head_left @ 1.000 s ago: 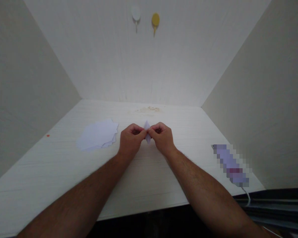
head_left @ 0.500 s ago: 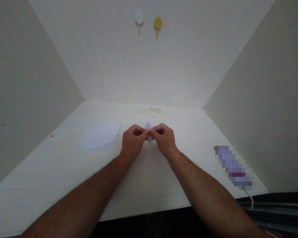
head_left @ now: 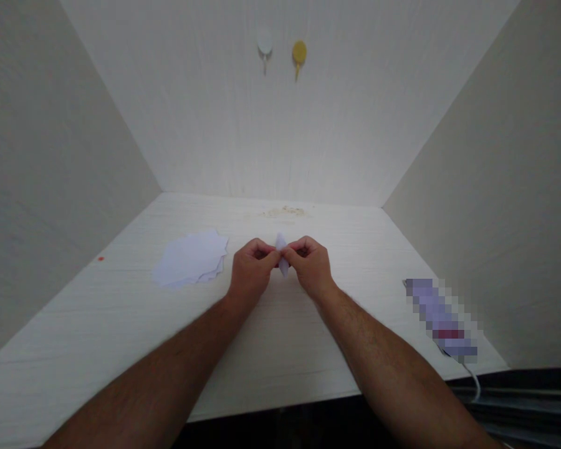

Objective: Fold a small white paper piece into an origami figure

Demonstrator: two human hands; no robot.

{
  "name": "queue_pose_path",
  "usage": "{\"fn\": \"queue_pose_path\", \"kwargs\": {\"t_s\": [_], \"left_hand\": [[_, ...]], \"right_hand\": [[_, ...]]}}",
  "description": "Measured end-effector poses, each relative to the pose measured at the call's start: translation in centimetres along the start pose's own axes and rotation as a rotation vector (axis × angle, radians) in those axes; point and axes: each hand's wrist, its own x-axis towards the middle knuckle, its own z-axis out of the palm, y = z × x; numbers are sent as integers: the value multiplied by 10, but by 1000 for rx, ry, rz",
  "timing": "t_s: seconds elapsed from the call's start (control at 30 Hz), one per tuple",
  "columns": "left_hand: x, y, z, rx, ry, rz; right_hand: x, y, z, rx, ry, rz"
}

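Note:
A small folded piece of white paper [head_left: 281, 241] is pinched between my two hands, over the middle of the white table. My left hand [head_left: 255, 265] grips its left side with thumb and index finger, the fingers closed. From the other side my right hand [head_left: 308, 262] pinches it the same way, and the two thumb tips nearly meet. The paper's pointed ends show above and below the thumbs; its middle is hidden by the fingers. To the left of my left hand lies a stack of white paper sheets [head_left: 191, 257] with uneven, overlapping corners.
A blurred-out, phone-like device [head_left: 442, 321] with a white cable [head_left: 472, 380] lies at the table's right edge. White walls enclose the table [head_left: 271, 349] on three sides. A white hook [head_left: 264, 47] and a yellow hook [head_left: 299, 53] are on the back wall. An orange speck [head_left: 101, 259] lies left.
The whole view has shifted slightly downward in the picture. Both hands keep their pinch on the paper, whose upper tip looks a little blunter now.

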Motion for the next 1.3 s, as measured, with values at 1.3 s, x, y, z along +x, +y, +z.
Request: {"fn": "queue_pose_path", "kwargs": {"t_s": [1.3], "left_hand": [[7,-14,-4,-60,-140,-6]], "right_hand": [[3,9,-4,184,-125,9]]}}
